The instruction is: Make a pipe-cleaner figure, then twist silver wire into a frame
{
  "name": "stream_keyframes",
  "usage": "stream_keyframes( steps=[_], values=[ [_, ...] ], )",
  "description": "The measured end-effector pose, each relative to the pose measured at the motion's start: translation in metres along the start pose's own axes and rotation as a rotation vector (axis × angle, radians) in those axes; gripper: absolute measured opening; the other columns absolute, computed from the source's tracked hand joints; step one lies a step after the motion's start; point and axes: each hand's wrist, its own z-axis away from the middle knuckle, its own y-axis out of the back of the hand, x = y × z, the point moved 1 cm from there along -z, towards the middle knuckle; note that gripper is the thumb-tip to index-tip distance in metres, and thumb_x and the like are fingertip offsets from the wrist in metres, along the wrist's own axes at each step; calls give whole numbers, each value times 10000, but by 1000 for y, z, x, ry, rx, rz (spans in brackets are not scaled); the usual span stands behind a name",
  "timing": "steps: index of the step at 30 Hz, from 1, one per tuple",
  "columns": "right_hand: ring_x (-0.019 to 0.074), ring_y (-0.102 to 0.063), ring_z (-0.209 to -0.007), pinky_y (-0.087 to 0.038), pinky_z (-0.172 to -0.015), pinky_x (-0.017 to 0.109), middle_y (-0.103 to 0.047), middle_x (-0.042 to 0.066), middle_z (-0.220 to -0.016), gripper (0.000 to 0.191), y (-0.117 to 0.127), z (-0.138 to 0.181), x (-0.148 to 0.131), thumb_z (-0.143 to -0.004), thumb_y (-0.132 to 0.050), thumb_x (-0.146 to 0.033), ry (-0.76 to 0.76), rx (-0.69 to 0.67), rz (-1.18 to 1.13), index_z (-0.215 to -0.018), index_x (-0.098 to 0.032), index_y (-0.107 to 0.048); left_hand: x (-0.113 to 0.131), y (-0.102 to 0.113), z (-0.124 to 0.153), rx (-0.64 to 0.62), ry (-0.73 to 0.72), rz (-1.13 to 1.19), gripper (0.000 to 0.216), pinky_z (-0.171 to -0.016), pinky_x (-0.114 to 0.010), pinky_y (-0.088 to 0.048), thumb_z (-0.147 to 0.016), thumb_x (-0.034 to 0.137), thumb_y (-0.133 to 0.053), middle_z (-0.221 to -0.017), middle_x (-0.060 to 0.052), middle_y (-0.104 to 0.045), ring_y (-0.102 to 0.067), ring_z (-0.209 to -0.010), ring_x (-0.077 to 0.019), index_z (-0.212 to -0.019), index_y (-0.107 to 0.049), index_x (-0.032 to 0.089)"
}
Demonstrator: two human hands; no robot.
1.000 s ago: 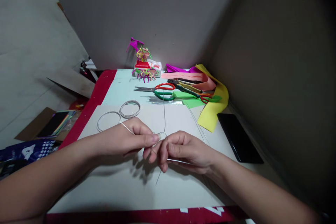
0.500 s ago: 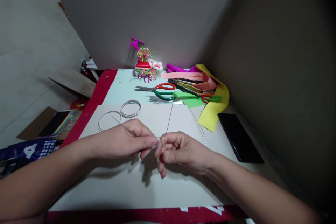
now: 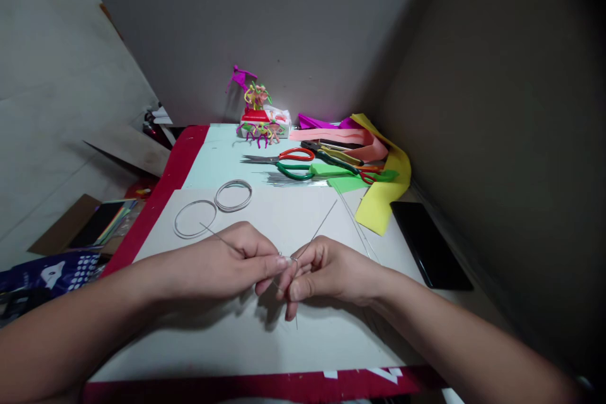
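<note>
Thin metal wire (image 3: pixel 322 225) runs between my two hands, which meet over the white board. My left hand (image 3: pixel 250 259) is closed, thumb and forefinger pinching the wire; one straight end sticks out behind the knuckles toward the left. Close beside it, my right hand (image 3: pixel 317 271) has its thumb and fingers closed on the wire too. From there one end slants up to the right, and another short end points down below the fingers. A small bend or loop shows between the fingertips, but its exact shape is partly hidden.
Two wire coils (image 3: pixel 233 196) lie left of centre. Red-and-green-handled scissors (image 3: pixel 279 160), pliers (image 3: pixel 331 154) and coloured crepe strips (image 3: pixel 386 196) lie behind. Small wrapped figures (image 3: pixel 258 98) stand at a box (image 3: pixel 279 123). A black phone (image 3: pixel 430 246) lies at right, near loose straight wires (image 3: pixel 360 224).
The upper wire end has swung from nearly upright to slanting right. Both hands have lowered slightly and keep their hold. The view has shifted a little.
</note>
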Motion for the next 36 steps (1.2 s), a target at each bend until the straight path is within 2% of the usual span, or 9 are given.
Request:
stream_keyframes(
  steps=[6, 11, 14, 17, 21, 25, 29, 31, 36],
  values=[
    [102, -605, -591, -461, -635, 235, -667, 27, -625, 207, -4, 3, -8, -684, -750, -290, 43, 154, 140, -730, -96, -693, -1, 6, 1, -14, 3, 112, 330, -447, -197, -252, -816, 378, -550, -503, 42, -435, -333, -472, -69, -597, -585, 134],
    [99, -539, -607, -433, -628, 231, -621, 15, -629, 192, -7, 11, -26, -798, -636, -285, 155, 323, 461, -696, -122, -638, -13, 27, -2, -80, -1, 455, 275, -379, -227, -142, -747, 354, -562, -364, 48, -338, -243, -356, -68, -693, -678, 111],
    [99, -516, -640, -409, -637, 220, -589, 2, -655, 202, -6, 16, -34, -854, -555, -233, 296, 440, 722, -675, -144, -586, -23, 44, -5, -157, -9, 585, 270, -351, -251, -141, -621, 285, -545, -348, -27, -459, -257, -300, -78, -671, -705, 73],
    [94, -508, -645, -398, -634, 207, -564, -11, -663, 184, -4, 21, -38, -875, -522, -216, 398, 493, 780, -707, -153, -562, -30, 59, -6, -260, -2, 647, 335, -342, -268, -169, -563, 310, -553, -411, -105, -571, -310, -286, -100, -691, -726, 53],
    [96, -517, -638, -409, -640, 209, -562, -10, -661, 192, -6, 21, -37, -889, -503, -224, 355, 361, 772, -718, -151, -554, -28, 61, -11, -220, 21, 605, 453, -352, -267, -90, -725, 417, -471, -431, -145, -606, -254, -287, -91, -722, -723, 41],
    [93, -503, -635, -408, -758, 249, -572, -19, -646, 186, -11, 15, -31, -891, -503, -198, 304, 192, 1016, -723, -151, -568, -21, 32, -18, -381, 138, 416, 593, -392, -288, -76, -893, 459, -298, -477, -135, -642, -169, -294, -73, -736, -706, 59],
    [93, -494, -657, -365, -871, 296, -603, -18, -686, 158, -10, 13, -25, -887, -503, -172, 309, 175, 1195, -745, -157, -569, -19, 9, -23, -436, 201, 419, 651, -418, -304, -69, -902, 513, -251, -402, -87, -589, -152, -315, -91, -707, -696, 80],
    [100, -499, -674, -372, -845, 285, -604, -15, -682, 166, -8, 13, -24, -892, -492, -180, 291, 207, 1215, -745, -160, -567, -21, 5, -24, -464, 225, 476, 679, -417, -307, -68, -898, 517, -202, -406, -82, -587, -153, -311, -101, -714, -691, 83],
    [93, -492, -629, -379, -649, 207, -559, -28, -607, 188, -4, 12, -24, -895, -472, -185, 195, 199, 1182, -733, -162, -565, -18, 4, -24, -454, 247, 497, 487, -405, -306, -96, -831, 294, -248, -375, -48, -535, -153, -314, -115, -648, -653, 95]
  ],
)
